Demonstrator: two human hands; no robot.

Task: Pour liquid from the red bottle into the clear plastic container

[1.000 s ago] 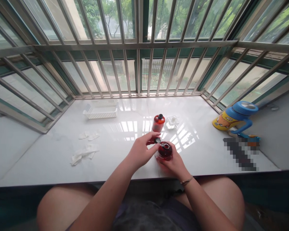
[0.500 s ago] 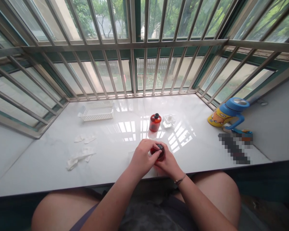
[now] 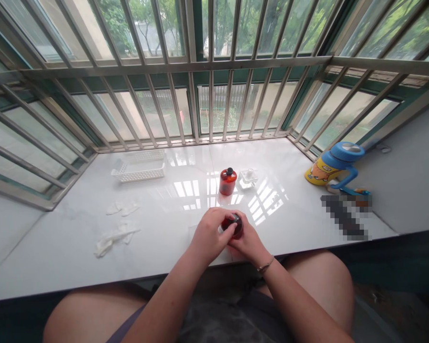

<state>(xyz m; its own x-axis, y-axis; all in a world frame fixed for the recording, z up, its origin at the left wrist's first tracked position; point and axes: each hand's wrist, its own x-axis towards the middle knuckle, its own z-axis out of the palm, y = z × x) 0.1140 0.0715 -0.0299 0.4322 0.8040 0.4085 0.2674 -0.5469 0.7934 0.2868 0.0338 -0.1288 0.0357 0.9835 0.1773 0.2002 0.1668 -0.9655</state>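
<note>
A red bottle point(image 3: 239, 231) with a black cap point(image 3: 237, 219) is between my two hands, low over the front part of the white counter. My left hand point(image 3: 211, 231) has its thumb and fingers closed at the cap and the top of the bottle. Wrapped round the bottle's right side is my right hand point(image 3: 248, 240), with a bracelet on the wrist. The fingers cover much of the bottle. Just beyond the hands stands a second red bottle point(image 3: 228, 183) with a black cap, upright. Beside it sits a small clear container point(image 3: 248, 178) with something white in it.
A white perforated basket point(image 3: 139, 172) stands at the back left. Crumpled white tissues or gloves point(image 3: 116, 238) lie on the left of the counter point(image 3: 67, 238). On the right are a yellow-and-blue mug-like bottle point(image 3: 331, 164) and a blurred-out dark object point(image 3: 343, 216). Metal bars point(image 3: 178, 69) enclose the far side.
The view has shifted slightly, so the things on the counter appear a little further left. Both hands keep nearly the same grip on the bottle.
</note>
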